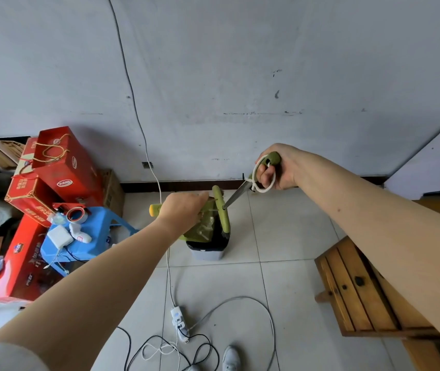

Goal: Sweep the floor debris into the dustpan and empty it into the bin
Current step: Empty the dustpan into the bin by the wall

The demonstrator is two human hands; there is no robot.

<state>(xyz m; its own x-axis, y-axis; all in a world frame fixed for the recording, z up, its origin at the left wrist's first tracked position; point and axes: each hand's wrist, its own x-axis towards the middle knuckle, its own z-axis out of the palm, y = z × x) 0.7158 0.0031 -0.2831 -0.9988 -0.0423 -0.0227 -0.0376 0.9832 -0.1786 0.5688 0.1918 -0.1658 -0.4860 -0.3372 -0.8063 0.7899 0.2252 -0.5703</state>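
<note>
- My left hand point(184, 210) is closed on the dustpan's yellow-tipped handle, and the green dustpan point(202, 227) hangs tilted, mouth down, over the small bin point(208, 249) by the wall.
- My right hand point(275, 167) is wrapped around the top of the broom handle point(236, 194), a white cord loop hanging beside the fingers. The green broom head point(221, 210) sits against the pan right above the bin.
- The bin opening looks narrow compared with the pan, so a tilt off to one side could drop debris onto the tiles.
- I judge the bin light, so a push from the broom head could tip it.
- A power strip point(178, 318) and loose cables point(240, 301) lie near my shoe point(231, 358). Stepping forward could snag them.
- I cannot tell how much debris is left in the pan.
</note>
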